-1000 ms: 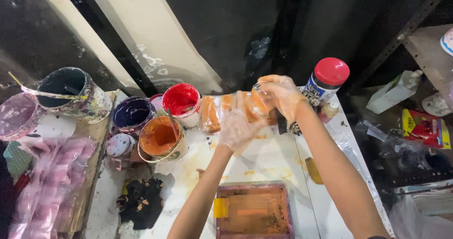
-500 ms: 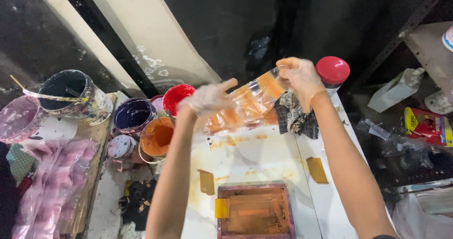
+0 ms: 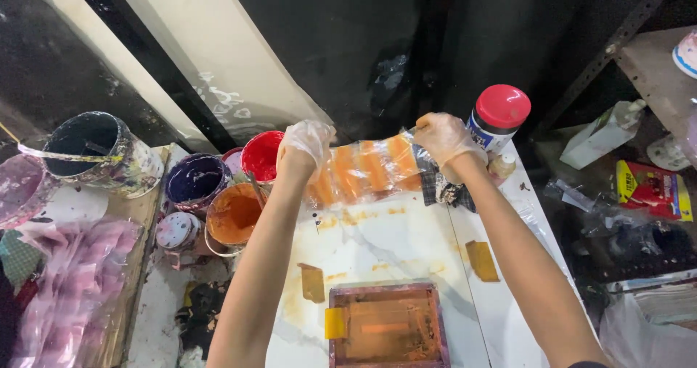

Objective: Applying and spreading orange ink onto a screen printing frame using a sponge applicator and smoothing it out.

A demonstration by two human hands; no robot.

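Clear plastic sheet (image 3: 367,168): orange stripes. Worktop (image 3: 406,244): white marble, grey veins, orange smears. Pots near left edge: red (image 3: 260,156), orange (image 3: 231,217), dark purple (image 3: 193,180). Bottle (image 3: 496,119) cap red. Gloves translucent white.

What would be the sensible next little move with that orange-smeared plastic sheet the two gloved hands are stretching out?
Probably lower it flat onto the white table. The left hand and right hand hold the plastic sheet taut by its ends, in the air above the bare slab, clear of the paint cans and the framed screen.
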